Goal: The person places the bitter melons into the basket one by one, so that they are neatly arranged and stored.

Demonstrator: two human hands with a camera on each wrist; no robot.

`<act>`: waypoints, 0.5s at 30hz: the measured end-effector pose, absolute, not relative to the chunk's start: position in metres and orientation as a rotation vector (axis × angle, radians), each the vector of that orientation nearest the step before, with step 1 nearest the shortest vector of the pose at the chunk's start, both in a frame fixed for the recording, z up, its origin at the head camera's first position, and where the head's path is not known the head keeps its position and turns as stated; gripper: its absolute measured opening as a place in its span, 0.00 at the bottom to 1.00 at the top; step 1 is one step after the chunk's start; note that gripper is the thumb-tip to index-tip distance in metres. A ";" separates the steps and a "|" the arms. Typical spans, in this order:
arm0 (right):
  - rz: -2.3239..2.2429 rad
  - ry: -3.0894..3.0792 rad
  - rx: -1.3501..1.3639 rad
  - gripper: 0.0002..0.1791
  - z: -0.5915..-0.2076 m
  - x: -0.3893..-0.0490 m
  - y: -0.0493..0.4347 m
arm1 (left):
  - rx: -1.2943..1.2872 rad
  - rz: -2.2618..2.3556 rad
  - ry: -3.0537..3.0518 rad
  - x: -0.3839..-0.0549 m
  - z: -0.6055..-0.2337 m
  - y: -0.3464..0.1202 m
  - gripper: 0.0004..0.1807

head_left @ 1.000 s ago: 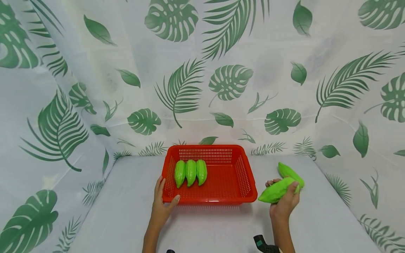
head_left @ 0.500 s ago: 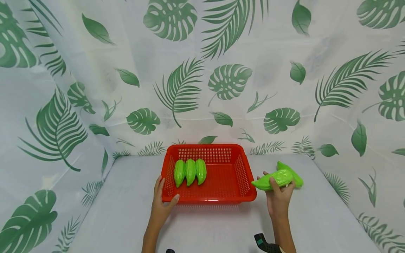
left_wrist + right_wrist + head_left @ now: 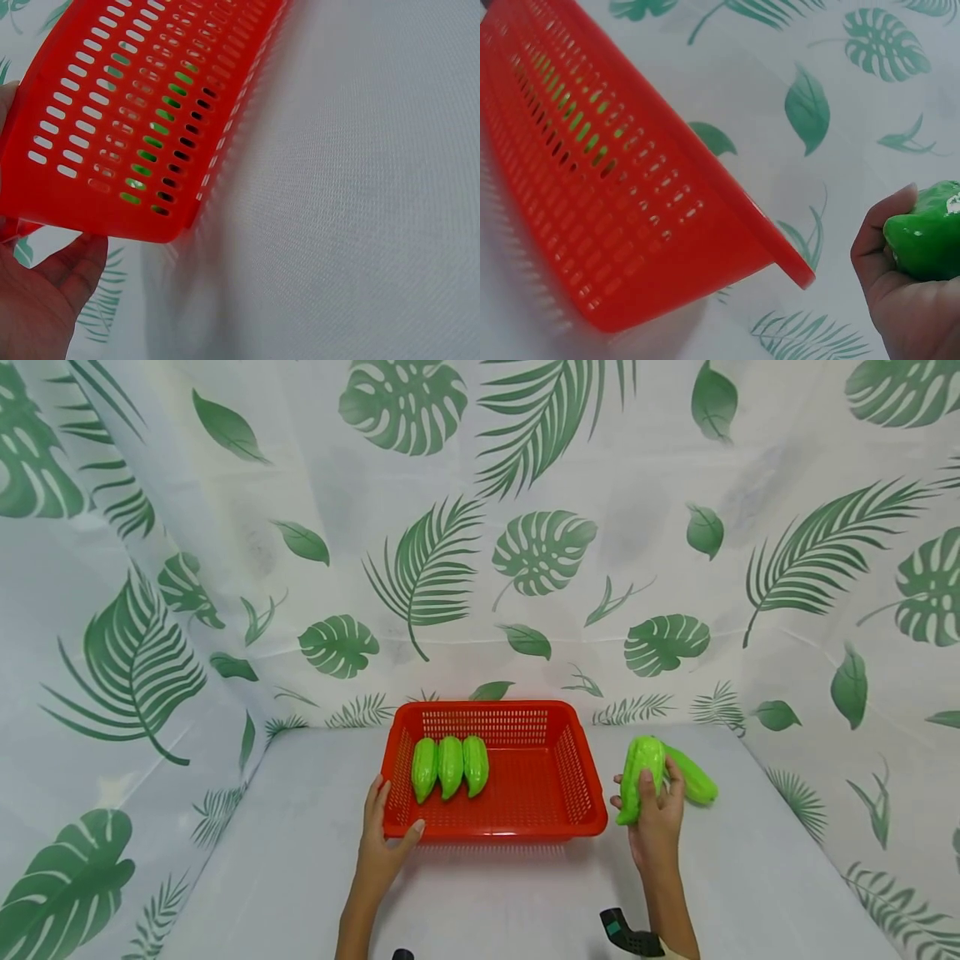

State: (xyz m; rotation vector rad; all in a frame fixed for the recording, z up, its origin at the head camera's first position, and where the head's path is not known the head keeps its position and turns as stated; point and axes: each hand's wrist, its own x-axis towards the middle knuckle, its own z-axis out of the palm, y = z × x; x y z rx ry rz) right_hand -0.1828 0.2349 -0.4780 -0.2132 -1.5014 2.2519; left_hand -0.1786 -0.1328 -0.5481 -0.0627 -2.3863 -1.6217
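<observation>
In the head view, a red plastic basket (image 3: 517, 833) with slotted walls stands mid-table. Three bright green, ridged bitter melons (image 3: 451, 768) lie side by side in its left half. My left hand (image 3: 381, 853) grips the basket's front left corner, fingers along the left side and thumb at the front rim. To the right of the basket, my right hand (image 3: 654, 831) holds another bitter melon (image 3: 642, 770) near upright, its narrow tip towards me. Just behind that hand a further bitter melon (image 3: 693, 778) lies on the table, partly covered by the held one.
White cloth with printed green leaves (image 3: 545, 553) hangs behind and at both sides. The pale table (image 3: 525, 910) shows in front of the basket and to either side. A dark wrist mount (image 3: 630, 935) sits on my right forearm.
My right hand has turned the held bitter melon from lying sideways to near upright and shifted slightly left and away from me. The left hand and basket stay put.
</observation>
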 end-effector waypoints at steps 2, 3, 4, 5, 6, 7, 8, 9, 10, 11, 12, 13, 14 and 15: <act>2.274 -1.525 -0.215 0.29 -0.475 -0.183 0.235 | -0.068 -1.619 -2.387 -0.179 -0.548 -0.133 0.47; 2.286 -1.536 -0.213 0.29 -0.474 -0.183 0.235 | -0.069 -1.618 -2.388 -0.179 -0.548 -0.133 0.47; 2.301 -1.541 -0.208 0.29 -0.472 -0.183 0.235 | -0.071 -1.619 -2.387 -0.179 -0.548 -0.133 0.47; 2.316 -1.546 -0.204 0.29 -0.471 -0.183 0.235 | -0.072 -1.623 -2.385 -0.178 -0.548 -0.133 0.47; 2.332 -1.543 -0.195 0.29 -0.469 -0.184 0.235 | -0.075 -1.627 -2.385 -0.178 -0.549 -0.133 0.47; 2.346 -1.543 -0.183 0.30 -0.467 -0.185 0.235 | -0.077 -1.628 -2.386 -0.178 -0.549 -0.132 0.47; 2.353 -1.549 -0.179 0.30 -0.466 -0.186 0.235 | -0.079 -1.631 -2.386 -0.178 -0.550 -0.133 0.46; 2.360 -1.558 -0.178 0.30 -0.463 -0.188 0.235 | -0.079 -1.638 -2.384 -0.178 -0.550 -0.133 0.46; 2.373 -1.560 -0.176 0.30 -0.461 -0.190 0.234 | -0.083 -1.640 -2.383 -0.178 -0.550 -0.133 0.46; 2.381 -1.568 -0.179 0.29 -0.458 -0.192 0.233 | -0.083 -1.638 -2.384 -0.178 -0.550 -0.133 0.46; 2.388 -1.579 -0.183 0.29 -0.455 -0.196 0.232 | -0.084 -1.634 -2.386 -0.178 -0.550 -0.133 0.46; 2.391 -1.594 -0.192 0.29 -0.452 -0.199 0.231 | -0.084 -1.633 -2.384 -0.179 -0.550 -0.133 0.46; 2.387 -1.618 -0.206 0.29 -0.449 -0.203 0.229 | -0.084 -1.631 -2.382 -0.179 -0.550 -0.133 0.46; 2.389 -1.639 -0.217 0.30 -0.446 -0.207 0.227 | -0.082 -1.630 -2.382 -0.179 -0.549 -0.134 0.47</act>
